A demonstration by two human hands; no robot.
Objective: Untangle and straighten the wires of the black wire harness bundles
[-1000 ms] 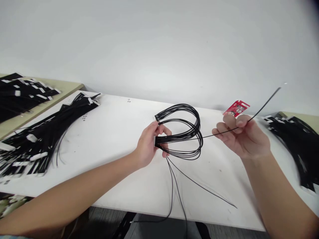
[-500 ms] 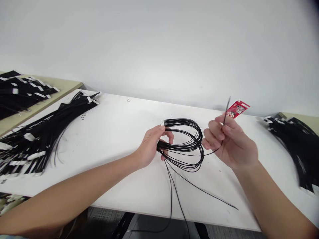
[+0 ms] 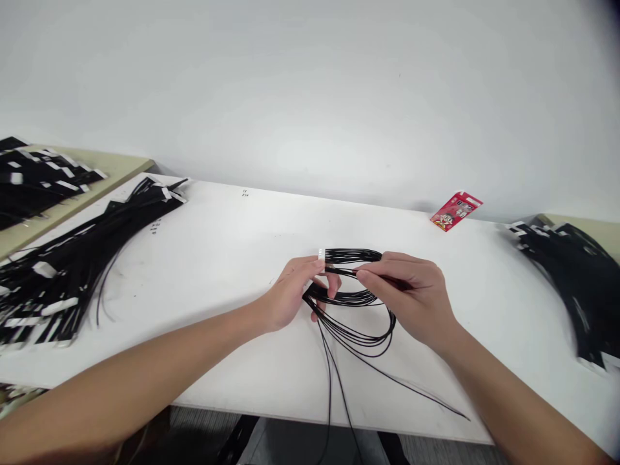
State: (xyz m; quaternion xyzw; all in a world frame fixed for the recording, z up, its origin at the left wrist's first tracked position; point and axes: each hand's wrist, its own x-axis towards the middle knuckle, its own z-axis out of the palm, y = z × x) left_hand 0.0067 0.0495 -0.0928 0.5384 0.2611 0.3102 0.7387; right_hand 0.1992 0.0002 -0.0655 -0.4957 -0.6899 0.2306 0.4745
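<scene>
A looped bundle of thin black cables hangs over the middle of the white table. My left hand grips it at its left end, with the thumb on a white connector into which several cables run side by side. My right hand is closed in a pinch on a black cable close to the right of the connector, and its fingers cover part of the loops. Several loose cable ends trail down from the bundle, one toward the lower right and others over the table's front edge.
Piles of black cables with white connectors lie on the table's left, on a beige surface at far left and at the right. A red packet stands near the wall. Small marks are on the table.
My right hand has moved left and down from beside the red packet, bringing the cable it held raised to the connector. The bundle's loops have shifted slightly.
</scene>
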